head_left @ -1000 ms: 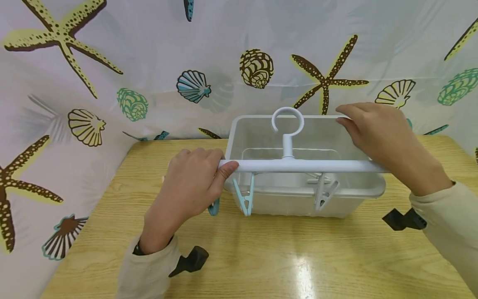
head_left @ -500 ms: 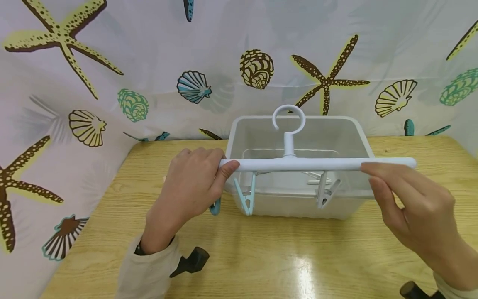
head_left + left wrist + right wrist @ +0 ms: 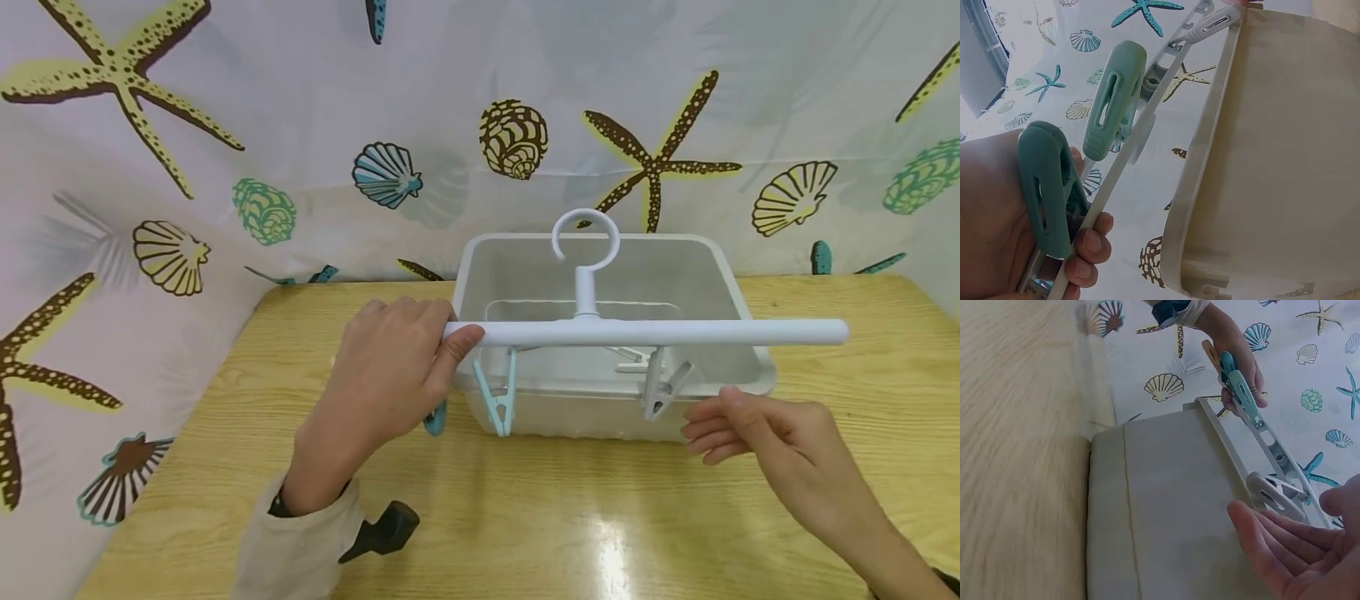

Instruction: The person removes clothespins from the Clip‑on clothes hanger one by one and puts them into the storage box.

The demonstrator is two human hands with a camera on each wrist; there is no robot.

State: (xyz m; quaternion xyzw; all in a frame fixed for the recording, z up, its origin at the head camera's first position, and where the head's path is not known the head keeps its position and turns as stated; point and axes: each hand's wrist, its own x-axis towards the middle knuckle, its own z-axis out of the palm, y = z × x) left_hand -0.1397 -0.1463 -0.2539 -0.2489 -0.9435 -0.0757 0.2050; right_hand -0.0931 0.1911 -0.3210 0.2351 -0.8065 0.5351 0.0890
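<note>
My left hand (image 3: 378,383) grips the left end of a white clip hanger (image 3: 712,332), its thumb along the bar and its round hook upright. A light teal clothespin (image 3: 501,414) and a grey-white clothespin (image 3: 652,387) hang from the bar. Close by my left hand are a darker teal clothespin (image 3: 1045,181) and a tan clothespin (image 3: 1211,355). My right hand (image 3: 787,458) holds nothing; its fingers are loosely extended below the bar, close to the grey-white clothespin. Behind and below the hanger stands a translucent white bin (image 3: 592,414), with white clothespins (image 3: 637,363) inside.
Both rest on a light wood table (image 3: 487,517), which runs back to a white cloth (image 3: 450,75) printed with starfish and shells. The same cloth rises along the left side. The bin takes up the table's back middle.
My right hand has come off the right end of the bar and moved down, then in toward the grey-white clothespin. My left hand keeps its grip; the hanger has barely shifted.
</note>
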